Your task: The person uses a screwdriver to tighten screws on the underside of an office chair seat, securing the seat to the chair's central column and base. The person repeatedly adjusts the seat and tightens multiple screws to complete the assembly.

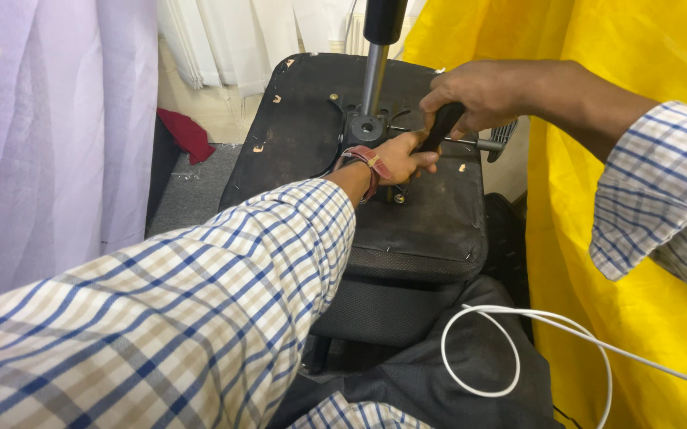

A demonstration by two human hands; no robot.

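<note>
While both hands clamp a black tool handle (441,125) on the upturned chair seat (296,151), right hand (478,94) at 1 o'clock of left hand (403,159), yellow cloth (597,262) hangs at 3 o'clock.

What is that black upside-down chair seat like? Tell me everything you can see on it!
The office chair seat lies upside down, its black fabric underside facing up, scuffed and torn in small spots with pale chips showing. A dark metal plate is bolted at its middle, and a silvery gas-lift column stands up from it. A thin rod sticks out sideways. The left hand rests on the underside by the plate; the right hand grips a black tool handle there.
</note>
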